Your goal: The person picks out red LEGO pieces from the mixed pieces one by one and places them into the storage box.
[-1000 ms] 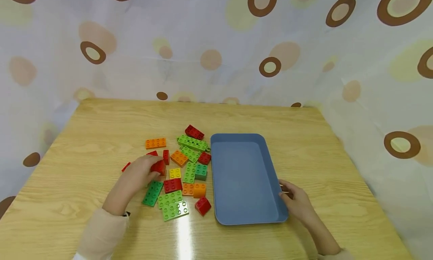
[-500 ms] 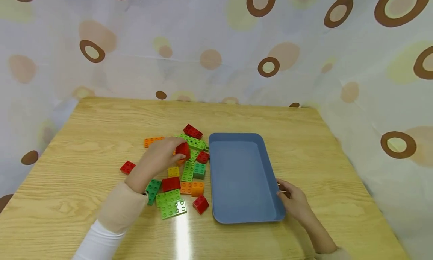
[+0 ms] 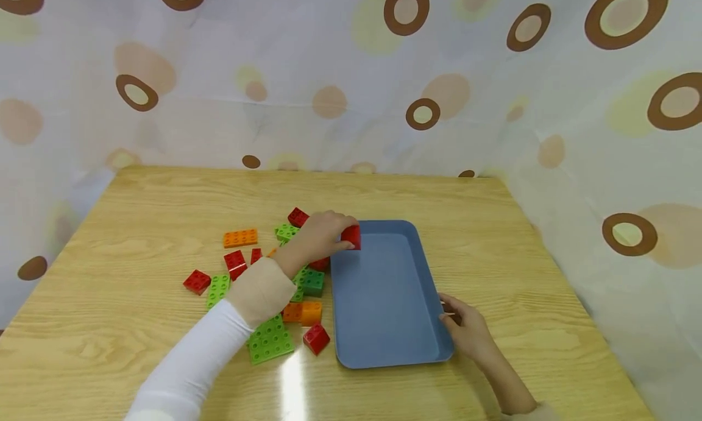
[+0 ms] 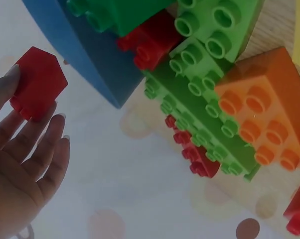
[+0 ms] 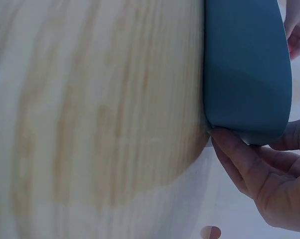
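Observation:
A red toy brick (image 3: 351, 237) is pinched between the thumb and fingers of my left hand (image 3: 320, 236), over the far left corner of the blue tray (image 3: 389, 299). The left wrist view shows the brick (image 4: 39, 82) with a peaked end, the other fingers (image 4: 53, 164) spread below it. At the tray's right side, near its front, my right hand (image 3: 470, 332) holds the wall. In the right wrist view its thumb and fingertips meet the tray (image 5: 245, 69) along one edge. Nothing lies inside the tray in the head view.
Left of the tray lie several bricks: a light green one (image 3: 271, 340), an orange one (image 3: 240, 238), a dark green one (image 3: 313, 281) and a red one (image 3: 316, 339). My left forearm hides part of them. A patterned cloth (image 3: 329, 134) hangs behind the wooden table (image 3: 493, 238).
My left hand has lifted the red brick from the pile and carried it right to the tray. The right hand stays at the tray's side. The view has shifted slightly.

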{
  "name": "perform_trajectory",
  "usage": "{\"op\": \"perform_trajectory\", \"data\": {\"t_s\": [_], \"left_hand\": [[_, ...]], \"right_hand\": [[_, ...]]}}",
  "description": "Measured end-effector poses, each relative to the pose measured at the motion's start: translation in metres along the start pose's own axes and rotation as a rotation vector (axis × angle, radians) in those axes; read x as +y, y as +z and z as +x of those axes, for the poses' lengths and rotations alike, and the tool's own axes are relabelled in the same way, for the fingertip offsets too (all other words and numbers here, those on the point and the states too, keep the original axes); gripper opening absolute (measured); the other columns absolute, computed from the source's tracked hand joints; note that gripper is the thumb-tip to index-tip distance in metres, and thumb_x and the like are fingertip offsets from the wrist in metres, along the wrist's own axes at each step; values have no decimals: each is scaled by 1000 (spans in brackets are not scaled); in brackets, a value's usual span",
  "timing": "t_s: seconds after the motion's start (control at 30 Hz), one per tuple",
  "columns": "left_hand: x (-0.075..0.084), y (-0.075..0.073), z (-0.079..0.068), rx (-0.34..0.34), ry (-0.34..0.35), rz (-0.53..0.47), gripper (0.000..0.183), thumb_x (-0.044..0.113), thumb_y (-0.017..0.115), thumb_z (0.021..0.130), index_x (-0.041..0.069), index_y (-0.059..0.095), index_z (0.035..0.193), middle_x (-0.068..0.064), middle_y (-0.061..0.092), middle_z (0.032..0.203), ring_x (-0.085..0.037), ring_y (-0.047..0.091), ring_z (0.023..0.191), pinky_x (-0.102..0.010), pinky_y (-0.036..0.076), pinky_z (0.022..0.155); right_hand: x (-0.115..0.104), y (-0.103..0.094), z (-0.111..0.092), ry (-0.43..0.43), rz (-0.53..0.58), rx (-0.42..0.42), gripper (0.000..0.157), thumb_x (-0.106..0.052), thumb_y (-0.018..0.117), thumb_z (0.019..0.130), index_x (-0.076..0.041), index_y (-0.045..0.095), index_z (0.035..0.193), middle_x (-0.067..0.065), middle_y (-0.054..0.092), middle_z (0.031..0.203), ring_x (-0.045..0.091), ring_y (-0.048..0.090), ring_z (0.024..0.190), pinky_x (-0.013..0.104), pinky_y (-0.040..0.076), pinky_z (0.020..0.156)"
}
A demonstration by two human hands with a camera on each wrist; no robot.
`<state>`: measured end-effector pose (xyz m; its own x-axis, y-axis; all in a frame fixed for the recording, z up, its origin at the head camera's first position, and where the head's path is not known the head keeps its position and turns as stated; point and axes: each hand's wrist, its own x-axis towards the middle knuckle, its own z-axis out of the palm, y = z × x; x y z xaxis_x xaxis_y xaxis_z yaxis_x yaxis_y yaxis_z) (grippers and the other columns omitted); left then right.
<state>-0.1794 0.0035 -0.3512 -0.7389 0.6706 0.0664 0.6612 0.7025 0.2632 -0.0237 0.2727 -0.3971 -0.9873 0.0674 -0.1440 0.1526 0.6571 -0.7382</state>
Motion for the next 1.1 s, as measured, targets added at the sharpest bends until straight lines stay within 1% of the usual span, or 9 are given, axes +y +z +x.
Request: {"op": "perform_trajectory", "data": {"t_s": [0.1, 0.23, 0.4, 0.53, 0.73, 0.8, 0.93, 1.03, 1.1], "left_hand": [[-1, 9, 6, -36, 9, 23, 45, 30, 67, 85, 8, 59, 123, -9, 66, 112, -24, 61, 93, -33, 53, 77], [-3, 16, 9, -68, 12, 55, 43, 29, 68, 84, 8, 61, 120, -9, 67, 109, -25, 61, 92, -35, 53, 78], [-7, 22, 12, -99, -8, 88, 39, 29, 69, 83, 9, 64, 116, -8, 68, 107, -26, 60, 95, -40, 50, 84], [-9, 28, 13, -128, -21, 111, 36, 28, 69, 84, 10, 65, 114, -7, 68, 102, -27, 59, 93, -42, 48, 84], [-10, 31, 13, -129, -41, 98, 39, 31, 70, 83, 10, 64, 115, -7, 68, 104, -27, 59, 95, -42, 46, 84], [-11, 31, 11, -121, -32, 88, 44, 34, 70, 81, 10, 63, 118, -8, 68, 108, -28, 58, 98, -43, 46, 86], [-16, 26, 5, -75, 19, 71, 51, 38, 68, 81, 9, 61, 122, -10, 65, 117, -30, 56, 105, -42, 47, 90], [-25, 14, -4, -44, 15, 11, 52, 34, 67, 83, 7, 58, 126, -12, 61, 123, -31, 55, 110, -42, 46, 94], [-35, 5, -13, -25, -4, -35, 51, 31, 68, 83, 4, 57, 126, -14, 61, 123, -31, 55, 111, -43, 45, 96]], "right_hand": [[-2, 2, -1, -3, 9, -3, 40, 7, 49, 88, 11, 48, 128, 29, 59, 113, 34, 61, 101, 22, 51, 75], [-6, 5, 0, -30, 19, -3, 40, 8, 50, 88, 13, 48, 127, 30, 59, 113, 35, 62, 100, 28, 53, 77], [-8, 8, 2, -38, 25, -7, 39, 8, 51, 88, 13, 48, 127, 30, 60, 112, 33, 63, 98, 26, 52, 75], [-8, 7, 3, -44, 15, -11, 39, 8, 51, 88, 13, 48, 126, 30, 59, 112, 34, 62, 98, 27, 52, 76], [-7, 3, 5, -52, 3, -10, 39, 8, 51, 87, 13, 48, 126, 30, 60, 112, 33, 62, 98, 23, 51, 74], [-7, 3, 5, -47, 3, -12, 39, 7, 52, 88, 13, 48, 126, 29, 60, 112, 33, 62, 97, 23, 51, 74], [-5, 1, 4, -41, 3, -21, 39, 7, 51, 88, 14, 47, 127, 30, 59, 112, 35, 61, 101, 28, 52, 79], [-2, 1, 3, -33, 2, -21, 39, 7, 51, 88, 14, 47, 127, 30, 59, 113, 35, 60, 102, 30, 52, 80], [0, 0, 2, -19, 2, -17, 40, 7, 51, 88, 13, 47, 127, 29, 59, 113, 34, 60, 102, 27, 52, 79]]}}
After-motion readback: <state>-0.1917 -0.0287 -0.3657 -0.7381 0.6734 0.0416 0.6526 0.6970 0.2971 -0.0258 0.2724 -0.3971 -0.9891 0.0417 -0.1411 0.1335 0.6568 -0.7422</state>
